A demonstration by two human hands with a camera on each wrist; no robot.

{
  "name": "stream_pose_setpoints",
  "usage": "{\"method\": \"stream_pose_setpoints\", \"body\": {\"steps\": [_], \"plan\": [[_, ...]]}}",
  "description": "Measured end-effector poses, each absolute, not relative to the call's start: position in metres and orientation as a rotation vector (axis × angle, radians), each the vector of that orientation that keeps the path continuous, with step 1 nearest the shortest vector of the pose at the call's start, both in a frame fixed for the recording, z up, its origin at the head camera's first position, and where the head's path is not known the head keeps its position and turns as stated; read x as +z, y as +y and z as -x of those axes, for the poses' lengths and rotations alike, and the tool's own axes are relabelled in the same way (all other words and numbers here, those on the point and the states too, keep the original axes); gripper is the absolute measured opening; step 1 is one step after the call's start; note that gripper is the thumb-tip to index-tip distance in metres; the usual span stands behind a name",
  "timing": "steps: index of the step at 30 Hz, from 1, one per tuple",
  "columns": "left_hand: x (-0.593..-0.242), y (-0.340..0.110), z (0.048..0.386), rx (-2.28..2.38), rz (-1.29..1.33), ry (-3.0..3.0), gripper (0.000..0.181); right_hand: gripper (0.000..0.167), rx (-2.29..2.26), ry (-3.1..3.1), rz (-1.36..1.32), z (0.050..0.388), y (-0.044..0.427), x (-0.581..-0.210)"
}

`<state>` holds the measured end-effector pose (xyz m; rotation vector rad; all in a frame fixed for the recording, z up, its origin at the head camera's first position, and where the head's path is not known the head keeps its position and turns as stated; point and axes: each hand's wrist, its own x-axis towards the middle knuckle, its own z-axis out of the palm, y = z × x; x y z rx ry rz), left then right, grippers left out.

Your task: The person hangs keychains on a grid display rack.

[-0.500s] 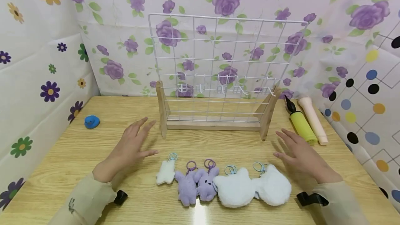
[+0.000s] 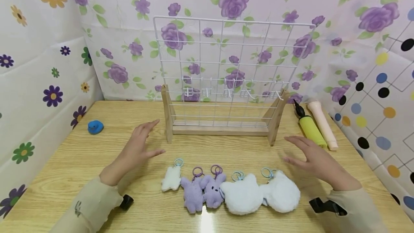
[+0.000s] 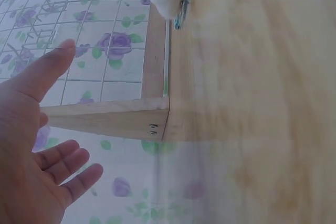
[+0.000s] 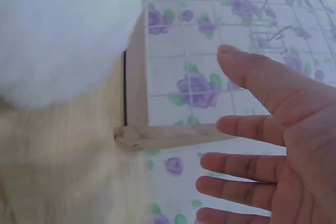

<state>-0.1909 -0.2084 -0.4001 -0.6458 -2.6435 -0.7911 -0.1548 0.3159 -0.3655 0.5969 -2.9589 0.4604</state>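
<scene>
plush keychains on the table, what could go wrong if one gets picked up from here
The two purple plush keychains appear to touch, so lifting one might drag its neighbour. The larger white plush keychains lie close side by side and could likewise shift. The right hand is near the yellow hand pump; an outward sweep might bump it.

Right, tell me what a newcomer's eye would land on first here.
Probably the white wire grid, standing in its wooden stand towards the back of the table. Next, the row of plush keychains in front, between the left hand and the right hand.
</scene>
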Motion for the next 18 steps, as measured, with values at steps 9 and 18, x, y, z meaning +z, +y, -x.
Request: {"method": "stream_pose_setpoints", "body": {"steps": [9,18], "plan": [[-0.401,-0.204,0.205,-1.151,0.581,-2.630,0.080,0.052,0.449,-2.937,-0.727,0.150,0.309,-0.356],[-0.406,-0.201,0.217,-1.413,0.491,-2.583,0.073,0.036,0.584,-2.874,-0.864,0.150,0.301,-0.361]]}}
